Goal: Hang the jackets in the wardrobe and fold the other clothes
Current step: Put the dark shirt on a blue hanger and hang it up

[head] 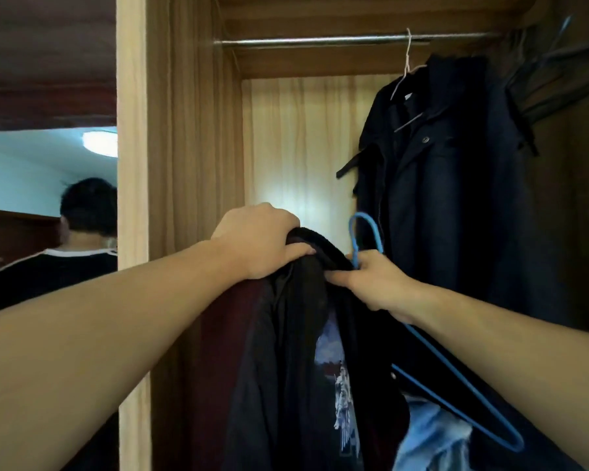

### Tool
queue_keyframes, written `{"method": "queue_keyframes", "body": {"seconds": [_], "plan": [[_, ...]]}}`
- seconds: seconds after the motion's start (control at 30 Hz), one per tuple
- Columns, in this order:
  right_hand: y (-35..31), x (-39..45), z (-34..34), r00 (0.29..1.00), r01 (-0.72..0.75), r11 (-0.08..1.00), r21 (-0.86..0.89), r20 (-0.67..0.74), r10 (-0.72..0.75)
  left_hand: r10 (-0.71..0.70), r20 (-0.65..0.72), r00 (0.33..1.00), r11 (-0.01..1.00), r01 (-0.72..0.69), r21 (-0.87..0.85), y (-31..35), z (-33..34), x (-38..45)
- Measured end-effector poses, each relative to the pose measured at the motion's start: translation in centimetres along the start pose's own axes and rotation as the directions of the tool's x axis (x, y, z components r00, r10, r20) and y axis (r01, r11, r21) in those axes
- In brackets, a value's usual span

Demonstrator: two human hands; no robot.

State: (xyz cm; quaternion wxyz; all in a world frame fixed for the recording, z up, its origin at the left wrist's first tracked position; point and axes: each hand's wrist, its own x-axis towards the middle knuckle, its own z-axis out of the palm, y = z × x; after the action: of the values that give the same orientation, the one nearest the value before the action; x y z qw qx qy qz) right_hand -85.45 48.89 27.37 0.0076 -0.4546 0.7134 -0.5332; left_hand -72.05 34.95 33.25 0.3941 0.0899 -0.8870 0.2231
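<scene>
A black jacket [293, 351] with a pale printed picture hangs down in front of the open wardrobe. My left hand [259, 239] grips the jacket at its collar. My right hand [374, 280] holds the neck of a blue wire hanger [456, 379] and pinches the collar beside it. The hanger's hook [364, 232] sticks up above my right hand, well below the metal rail [320, 40]. The hanger's lower arm shows bare at the right of the jacket.
A dark jacket [449, 185] hangs on a white wire hanger [405, 68] at the rail's right end, with another dark garment [558, 79] behind it. The wardrobe's wooden side panel [191, 130] stands left. A mirror [48, 198] reflects a person. Blue denim [429, 436] lies low.
</scene>
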Motion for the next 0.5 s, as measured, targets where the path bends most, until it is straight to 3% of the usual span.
{"method": "queue_keyframes", "body": {"seconds": [0.1, 0.2, 0.33, 0.4, 0.5], "plan": [[-1.9, -3.1, -1.9, 0.973, 0.036, 0.985, -0.169, -0.218, -0.073, -0.048, 0.022, 0.999, 0.980, 0.051, -0.191, 1.5, 0.0, -3.7], [-4.0, -7.1, -4.9, 0.931, 0.032, 0.967, -0.251, -0.345, -0.120, -0.071, 0.140, 0.988, 0.895, 0.125, -0.428, 5.3, 0.8, -6.9], [-4.9, -13.7, -10.3, 0.904, -0.061, 0.934, -0.353, -0.416, -0.098, -0.159, 0.289, 0.944, 0.752, 0.306, -0.585, 12.5, 1.9, -10.2], [-4.6, -17.9, -13.7, 0.897, -0.110, 0.928, -0.357, -0.438, -0.062, -0.113, 0.315, 0.942, 0.647, 0.310, -0.696, 16.2, 2.1, -11.1], [-3.2, -25.4, -18.9, 0.888, -0.207, 0.903, -0.377, -0.460, 0.011, -0.066, 0.285, 0.956, 0.585, 0.269, -0.765, 22.0, 1.1, -10.5]]}}
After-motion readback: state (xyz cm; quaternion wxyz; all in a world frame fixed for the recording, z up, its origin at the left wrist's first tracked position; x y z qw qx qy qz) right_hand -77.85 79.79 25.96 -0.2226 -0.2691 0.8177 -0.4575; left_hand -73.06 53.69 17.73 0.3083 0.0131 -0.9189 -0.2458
